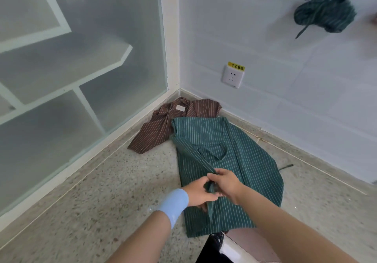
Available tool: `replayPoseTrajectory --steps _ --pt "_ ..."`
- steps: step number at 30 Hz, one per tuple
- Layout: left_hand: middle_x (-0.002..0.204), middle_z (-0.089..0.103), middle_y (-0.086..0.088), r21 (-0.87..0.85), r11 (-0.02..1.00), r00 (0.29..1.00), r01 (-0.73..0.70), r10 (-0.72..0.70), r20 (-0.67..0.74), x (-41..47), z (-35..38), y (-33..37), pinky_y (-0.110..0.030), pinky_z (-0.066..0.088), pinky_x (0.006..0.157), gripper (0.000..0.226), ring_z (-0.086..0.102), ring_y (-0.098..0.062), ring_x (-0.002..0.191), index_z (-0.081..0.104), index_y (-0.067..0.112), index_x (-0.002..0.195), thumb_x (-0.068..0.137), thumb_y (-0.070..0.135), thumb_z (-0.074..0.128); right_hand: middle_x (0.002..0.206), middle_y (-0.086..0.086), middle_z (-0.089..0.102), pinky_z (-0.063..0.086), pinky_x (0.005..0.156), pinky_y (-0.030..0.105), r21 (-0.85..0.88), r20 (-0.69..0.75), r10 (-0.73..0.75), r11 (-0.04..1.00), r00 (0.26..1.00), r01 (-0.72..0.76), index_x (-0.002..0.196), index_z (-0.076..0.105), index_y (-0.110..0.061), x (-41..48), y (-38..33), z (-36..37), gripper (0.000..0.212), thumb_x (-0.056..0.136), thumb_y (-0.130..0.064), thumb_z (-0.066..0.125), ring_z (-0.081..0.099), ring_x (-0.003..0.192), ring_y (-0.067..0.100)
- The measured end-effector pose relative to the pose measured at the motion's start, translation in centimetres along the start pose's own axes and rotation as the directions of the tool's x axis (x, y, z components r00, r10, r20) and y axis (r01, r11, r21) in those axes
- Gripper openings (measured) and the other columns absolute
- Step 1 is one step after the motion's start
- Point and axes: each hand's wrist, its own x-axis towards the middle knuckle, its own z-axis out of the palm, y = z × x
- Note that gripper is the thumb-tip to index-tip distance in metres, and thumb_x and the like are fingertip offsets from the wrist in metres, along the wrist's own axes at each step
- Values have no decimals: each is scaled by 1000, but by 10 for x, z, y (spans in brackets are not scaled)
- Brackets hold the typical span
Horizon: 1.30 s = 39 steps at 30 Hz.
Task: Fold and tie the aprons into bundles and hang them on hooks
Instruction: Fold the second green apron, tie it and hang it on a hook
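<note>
Lying spread on the speckled terrazzo floor [114,183] near the corner of the room, the green striped apron [240,150] is partly folded lengthwise, with a raised fold running down its left side towards the person. Both hands meet on that fold at the apron's near half: the left hand [199,191], with a pale blue wristband [175,203] on its wrist, has its grip closed on the bunched cloth, and the right hand [225,183] pinches the same ridge from the other side, fingers curled round it, the two hands touching. One dark green tie [285,166] pokes out from the apron's right edge onto the floor. Behind it, tucked into the corner and partly overlapped by the green one, a brown striped apron [163,128] lies crumpled. High on the white wall [265,38] at the right, a tied green bundle [324,15] hangs by its strings. Lower on the same wall is a wall socket [232,76] with a yellow label above it. A frosted glass partition [81,38] fills the left side.
</note>
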Motion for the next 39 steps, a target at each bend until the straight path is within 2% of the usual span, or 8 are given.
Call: replayPoseTrajectory --steps 6,8,13,17,23,31,36,39 --pt "103 70 5 161 982 990 97 -79 -117 31 3 -12 -36 56 87 37 65 -13 77 55 24 132 97 34 47 82 3 65 51 65 29 -399 -224 108 896 968 -193 93 64 -17 31 53 -37 11 94 -8 59 62 69 20" --pt "116 65 5 278 952 968 130 -61 -245 39 -6 -20 -35 55 89 32 65 -15 93 55 25 130 100 28 43 83 6 60 54 74 32 -772 -118 164 605 979 -195 108 69 -6 37 61 -43 22 95 0 53 56 68 22" --pt "158 24 3 603 783 947 152 59 -315 69 -22 -42 -39 33 115 54 22 -22 145 32 29 150 99 24 48 138 6 45 49 61 30 -779 -179 -119 623 977 -67 141 47 -18 54 35 -51 45 97 -13 47 60 85 21" --pt "165 -9 0 700 656 958 283 -225 -176 85 -37 -56 -48 22 120 73 -1 -27 152 6 32 157 98 34 50 143 1 36 56 79 34 -787 -73 -245 610 967 95 144 43 -24 81 10 -44 46 99 -14 46 56 107 21" --pt "143 47 1 561 788 955 254 -114 -273 107 -80 -38 -37 47 100 41 55 -21 119 45 29 143 102 30 43 134 1 55 58 81 35 -723 -46 -292 669 955 170 138 50 -20 137 -50 -46 39 102 -10 44 65 98 20" --pt "126 52 7 441 878 862 189 67 -503 155 -130 -3 -32 51 76 30 58 -13 83 58 26 126 101 18 43 132 9 58 53 91 41 -841 105 -322 476 941 256 147 43 -21 220 -88 -39 46 102 -15 46 58 115 29" --pt "135 44 8 504 837 814 212 134 -565 177 -141 -5 -33 52 81 37 53 -14 110 46 27 136 99 22 48 121 9 45 48 92 42 -952 215 -250 162 944 260 131 55 -25 247 -84 -23 33 98 -27 54 48 113 30" --pt "143 38 4 512 819 850 258 60 -524 188 -144 -10 -37 53 87 50 49 -18 121 33 28 146 99 29 51 110 -1 49 41 96 36 -868 224 -322 363 920 338 98 68 -26 249 -88 -28 13 90 -33 60 47 107 21"
